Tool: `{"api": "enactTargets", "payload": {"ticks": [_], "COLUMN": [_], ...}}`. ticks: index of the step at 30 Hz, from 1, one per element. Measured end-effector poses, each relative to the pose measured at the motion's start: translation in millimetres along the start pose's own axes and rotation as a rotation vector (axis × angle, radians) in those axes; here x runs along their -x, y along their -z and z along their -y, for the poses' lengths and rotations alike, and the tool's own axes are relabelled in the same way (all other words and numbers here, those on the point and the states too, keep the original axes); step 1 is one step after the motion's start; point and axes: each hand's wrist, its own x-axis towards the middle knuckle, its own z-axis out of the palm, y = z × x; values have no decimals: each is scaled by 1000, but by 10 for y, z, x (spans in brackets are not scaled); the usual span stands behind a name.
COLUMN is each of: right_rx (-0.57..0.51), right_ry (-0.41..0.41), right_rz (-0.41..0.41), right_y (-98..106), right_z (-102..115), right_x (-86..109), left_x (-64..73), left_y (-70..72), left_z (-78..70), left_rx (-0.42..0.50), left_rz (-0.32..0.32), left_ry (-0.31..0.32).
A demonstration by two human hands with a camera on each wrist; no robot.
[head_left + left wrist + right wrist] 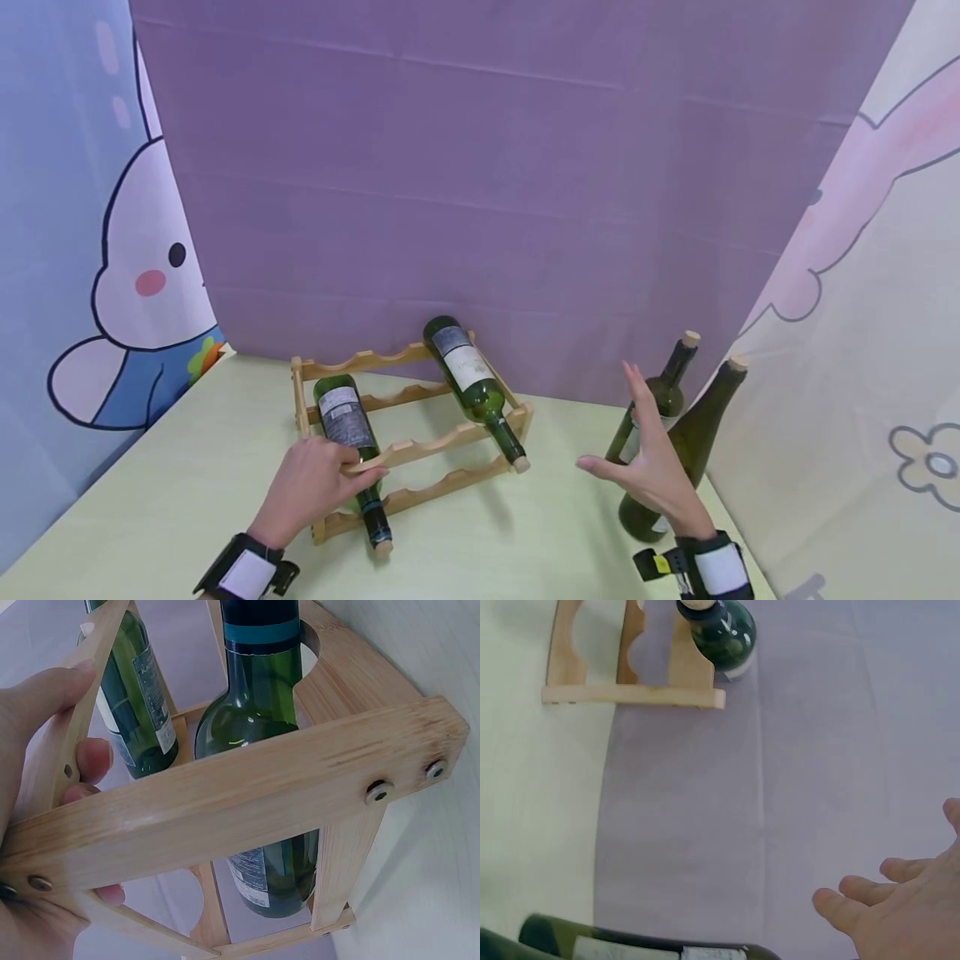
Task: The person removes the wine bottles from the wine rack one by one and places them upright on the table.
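Note:
My left hand [309,485] grips the front left corner of a light wooden wine rack [427,447], thumb and fingers around its upper rail. One green wine bottle [345,414] lies in the rack's lower left, its corked neck pointing toward me beside that hand. Another green wine bottle [467,364] rests on the upper tier at the right, neck tilted down to the front. On the right, my right hand [660,471] holds nothing, its thumb and fingers spread. Right behind it stand a labelled dark bottle [670,392] and a taller dark green bottle [705,417], both corked.
The pale table [555,517] carries the rack and the bottles. A purple cloth backdrop [487,183] hangs close behind the rack. Printed cloth walls flank both sides, the right wall [840,417] close beside the standing bottles.

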Motion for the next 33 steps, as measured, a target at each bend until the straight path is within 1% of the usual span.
{"api": "enactTargets", "payload": {"ticks": [3,9,16,23,33], "right_rx": [-6,-39,-56,-93,-114], "right_ry": [-7,-23,-95,-151,-244], "right_rz": [33,58,91,146,214], "right_y": [-87,-230,-371,-535,-745], "right_z": [-4,23,82,152,144], "right_x": [-18,-42,-58,-81,-140], "left_x": [-4,-15,-15,0,-5], "left_y": [-3,5,4,-3,-7], "left_z": [-1,-13,-5,-8,-26], "left_rx": [-3,-5,-15,-9,-26], "left_rz": [-4,8,11,29,32], "left_ry": [1,7,12,28,31]}}
